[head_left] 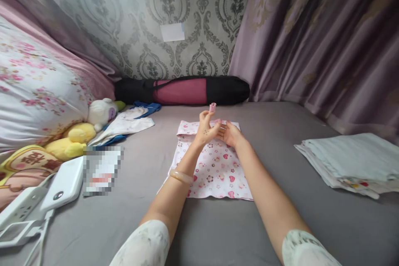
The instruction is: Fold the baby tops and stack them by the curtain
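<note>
A white cloth with pink hearts and flowers (pixel 215 170) lies flat in front of me, its far edge folded over in a band. My left hand (pixel 205 129) is above that folded band, with a small pink piece (pixel 212 108) sticking up from its fingers; its exact kind is hard to make out. Close beside it, my right hand (pixel 231 134) rests over the far right part of the cloth, fingers partly bent and apart, holding nothing that I can see. The fingertips of both hands nearly meet.
A grey sheet (pixel 146 224) covers the surface. Folded pale cloths (pixel 355 158) lie at right. Left are clothes (pixel 124 124), plush toys (pixel 70 141), a white power bank (pixel 64 183) and a power strip (pixel 23 208). A long black-and-red bag (pixel 181 90) lies along the wall.
</note>
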A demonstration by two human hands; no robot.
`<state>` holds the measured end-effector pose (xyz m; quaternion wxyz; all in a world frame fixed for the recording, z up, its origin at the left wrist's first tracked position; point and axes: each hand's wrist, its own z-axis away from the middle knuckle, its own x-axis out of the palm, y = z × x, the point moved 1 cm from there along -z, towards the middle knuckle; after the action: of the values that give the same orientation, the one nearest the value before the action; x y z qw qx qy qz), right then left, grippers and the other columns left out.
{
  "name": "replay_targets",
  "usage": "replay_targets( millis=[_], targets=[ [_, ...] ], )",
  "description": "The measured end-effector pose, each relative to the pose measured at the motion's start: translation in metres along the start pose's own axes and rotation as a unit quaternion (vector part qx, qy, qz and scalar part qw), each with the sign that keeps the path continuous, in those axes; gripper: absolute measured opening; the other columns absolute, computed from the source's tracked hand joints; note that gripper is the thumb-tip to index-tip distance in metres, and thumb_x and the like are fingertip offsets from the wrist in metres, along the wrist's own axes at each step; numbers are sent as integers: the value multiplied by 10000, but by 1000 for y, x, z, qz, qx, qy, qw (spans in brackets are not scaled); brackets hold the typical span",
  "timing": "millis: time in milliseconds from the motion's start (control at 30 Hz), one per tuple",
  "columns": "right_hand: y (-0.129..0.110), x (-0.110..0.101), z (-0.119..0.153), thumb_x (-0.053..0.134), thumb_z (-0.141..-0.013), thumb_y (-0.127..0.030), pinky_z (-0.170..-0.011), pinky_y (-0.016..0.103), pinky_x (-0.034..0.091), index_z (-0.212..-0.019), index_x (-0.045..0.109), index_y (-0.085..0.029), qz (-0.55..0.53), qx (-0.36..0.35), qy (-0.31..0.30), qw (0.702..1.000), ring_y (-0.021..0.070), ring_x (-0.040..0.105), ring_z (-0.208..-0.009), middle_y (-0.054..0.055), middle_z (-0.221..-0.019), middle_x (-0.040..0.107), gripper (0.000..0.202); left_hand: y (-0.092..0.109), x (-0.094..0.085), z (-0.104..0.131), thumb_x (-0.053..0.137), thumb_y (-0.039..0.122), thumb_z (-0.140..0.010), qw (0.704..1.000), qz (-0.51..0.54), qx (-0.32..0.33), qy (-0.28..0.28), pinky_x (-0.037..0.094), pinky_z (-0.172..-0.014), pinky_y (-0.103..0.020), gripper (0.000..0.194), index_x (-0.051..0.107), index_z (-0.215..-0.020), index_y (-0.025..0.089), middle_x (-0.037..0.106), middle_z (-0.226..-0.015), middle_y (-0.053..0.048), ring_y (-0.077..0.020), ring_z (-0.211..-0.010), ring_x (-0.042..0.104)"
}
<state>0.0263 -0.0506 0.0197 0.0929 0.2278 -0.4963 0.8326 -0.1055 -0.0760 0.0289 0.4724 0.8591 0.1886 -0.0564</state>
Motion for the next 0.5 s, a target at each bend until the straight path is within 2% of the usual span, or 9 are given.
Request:
replay_targets(
  millis=[100,200,267,333,400,500],
  targets=[
    [-1,-6,1,169,-1007,-468,-772,368,536,-844,545,-212,21,-11,-6,1000,216,686,-784,87,-787,682,483,-6,16,10,635,296,-795,998,-26,30,-50,451,-1014,-457,446,561,-1225,200,412,-1331,-152,-277,-1207,471],
    [-5,-9,2,125,-969,-601,-712,387,542,-864,550,-217,35,-17,-26,999,246,680,-760,95,-756,668,583,-8,26,18,649,298,-770,990,-70,64,-106,389,-1080,-495,523,548,-1267,169,427,-1359,-182,-308,-1264,443],
    [-8,-12,2,181,-923,-706,-680,379,546,-845,543,-225,41,-22,-31,998,247,670,-725,69,-692,632,607,-8,29,22,658,342,-779,982,-99,64,-148,338,-1115,-527,538,553,-1278,169,420,-1402,-192,-333,-1325,406],
    [-9,-13,1,291,-888,-748,-659,360,551,-807,523,-234,43,-20,-24,999,229,655,-675,30,-636,586,569,-7,29,25,654,400,-803,976,-118,47,-177,302,-1130,-555,518,572,-1267,184,407,-1448,-188,-349,-1369,374],
    [-9,-12,-1,407,-902,-674,-651,336,558,-788,514,-232,26,-13,-24,999,199,639,-629,5,-618,567,468,-4,26,24,622,434,-841,975,-124,33,-183,290,-1136,-559,485,585,-1261,196,417,-1466,-178,-343,-1378,380],
    [-7,-10,-5,524,-934,-395,-648,305,572,-820,553,-209,0,-21,-19,1000,154,620,-588,-5,-638,593,220,0,15,16,540,434,-905,981,-109,35,-158,325,-1132,-500,422,607,-1238,183,520,-1391,-164,-305,-1327,457]
  ],
)
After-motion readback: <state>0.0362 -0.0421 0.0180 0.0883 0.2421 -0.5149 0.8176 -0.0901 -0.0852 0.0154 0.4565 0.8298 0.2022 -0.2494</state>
